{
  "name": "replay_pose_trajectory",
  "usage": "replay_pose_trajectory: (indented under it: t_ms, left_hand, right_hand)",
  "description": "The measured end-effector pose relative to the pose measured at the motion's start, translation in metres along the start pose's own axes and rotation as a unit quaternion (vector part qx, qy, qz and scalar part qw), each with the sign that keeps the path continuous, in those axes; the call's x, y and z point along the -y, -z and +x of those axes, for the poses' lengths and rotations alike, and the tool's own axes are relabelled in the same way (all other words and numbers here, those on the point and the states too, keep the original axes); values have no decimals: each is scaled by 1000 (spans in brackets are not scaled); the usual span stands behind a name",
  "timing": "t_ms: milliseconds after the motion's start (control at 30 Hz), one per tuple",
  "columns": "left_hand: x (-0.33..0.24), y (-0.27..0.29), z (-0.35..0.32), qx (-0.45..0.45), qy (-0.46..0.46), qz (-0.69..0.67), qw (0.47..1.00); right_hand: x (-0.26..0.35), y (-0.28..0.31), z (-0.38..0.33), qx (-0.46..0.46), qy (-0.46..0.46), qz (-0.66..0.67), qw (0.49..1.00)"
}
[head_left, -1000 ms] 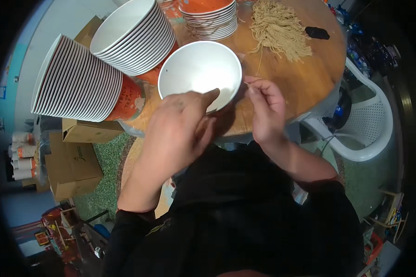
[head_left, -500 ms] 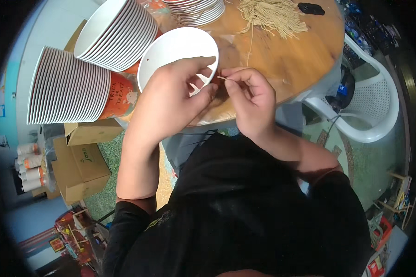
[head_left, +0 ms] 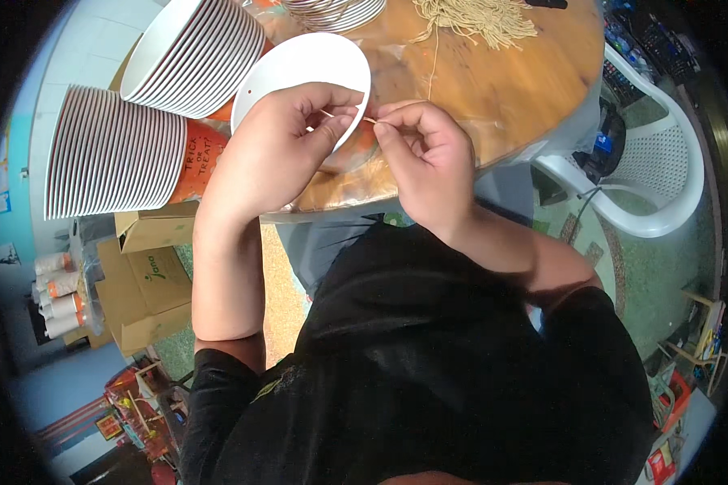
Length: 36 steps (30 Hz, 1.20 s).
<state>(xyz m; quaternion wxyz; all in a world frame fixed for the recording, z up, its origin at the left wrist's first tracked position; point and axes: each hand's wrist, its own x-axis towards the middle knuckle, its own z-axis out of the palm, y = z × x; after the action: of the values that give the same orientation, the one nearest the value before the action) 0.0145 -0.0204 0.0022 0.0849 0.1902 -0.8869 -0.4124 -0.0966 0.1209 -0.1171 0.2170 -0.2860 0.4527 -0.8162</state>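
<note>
Left hand [head_left: 279, 141] grips the near rim of a white bowl [head_left: 299, 69], thumb and fingers closed on its edge; bowl tilted, open side facing the camera, at the near left edge of the round wooden counter [head_left: 501, 89]. A small hole shows in the bowl wall at its left side.

Right hand [head_left: 425, 158] sits just right of the left hand, fingertips pinched on a thin tan string [head_left: 349, 117] that runs from the pinch across to the left fingers at the bowl rim. Both grips narrow and holding: left on bowl, right on string.

Far on the counter, a loose bundle of tan strings [head_left: 477, 20], one strand trailing toward the near side. Left of the bowl, two stacks of nested bowls [head_left: 129, 149], white inside and orange outside, lying on their sides. Cardboard boxes [head_left: 150, 283] on the floor below the stacks. White plastic chair [head_left: 655, 170] to the right of the counter.
</note>
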Motion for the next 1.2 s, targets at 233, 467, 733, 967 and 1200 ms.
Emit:
replay_pose_trajectory:
  t_ms: [233, 467, 733, 967, 1200]
  left_hand:
    - [-4, 1, 5, 30, 41, -26, 998]
    - [3, 5, 10, 56, 36, 8, 998]
    - [0, 3, 4, -12, 5, 54, 998]
    - [-12, 8, -1, -153, -73, 152, 974]
    - [-31, -4, -13, -64, 24, 167, 984]
  right_hand:
    - [2, -1, 2, -8, 24, -51, 998]
    - [8, 0, 8, -3, 62, -180, 982]
    - [20, 4, 11, 55, -55, -153, 985]
    - [16, 7, 14, 84, -62, -128, 986]
    - [13, 6, 15, 88, -62, -139, 984]
